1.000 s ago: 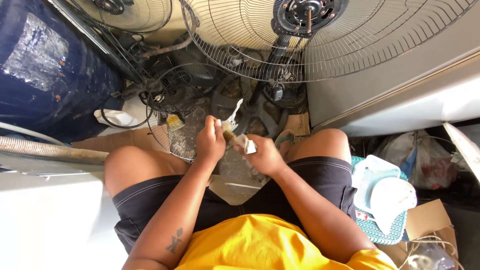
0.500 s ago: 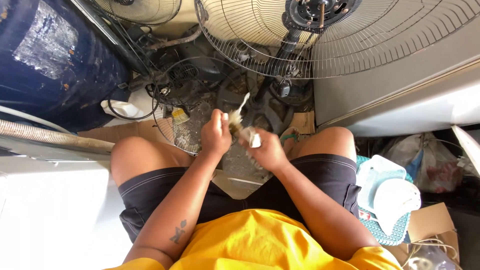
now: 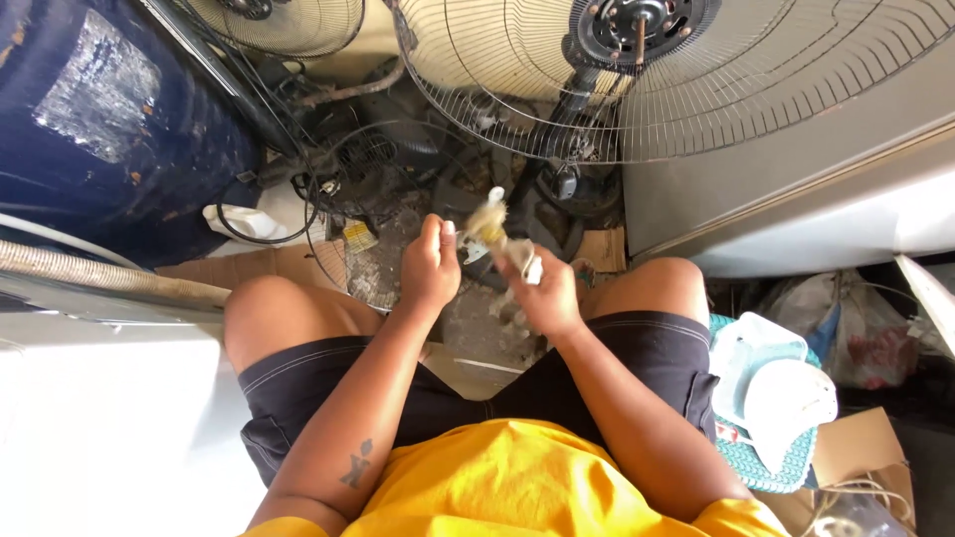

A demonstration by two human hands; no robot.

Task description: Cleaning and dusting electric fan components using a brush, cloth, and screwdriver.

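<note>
I sit with both knees apart, hands raised between them. My left hand (image 3: 430, 267) pinches the near end of a small dusty brush-like object (image 3: 487, 221) with pale frayed fibres and a white tip. My right hand (image 3: 542, 290) is closed around a crumpled whitish rag or tissue (image 3: 524, 261) just below and right of that object. The two hands are close together, almost touching. Exactly what the dusty object is stays unclear.
A large wire fan guard with a dark motor hub (image 3: 637, 25) stands ahead, a second fan (image 3: 279, 20) to its left. A blue drum (image 3: 109, 109) fills the left. Tangled cables (image 3: 338, 179), cardboard (image 3: 259, 264), a grey panel (image 3: 796, 169), a teal basket with white items (image 3: 771, 398).
Both hands have stayed close together, working the dusty object, which shifted slightly between frames. The view moved a little closer to the fan.
</note>
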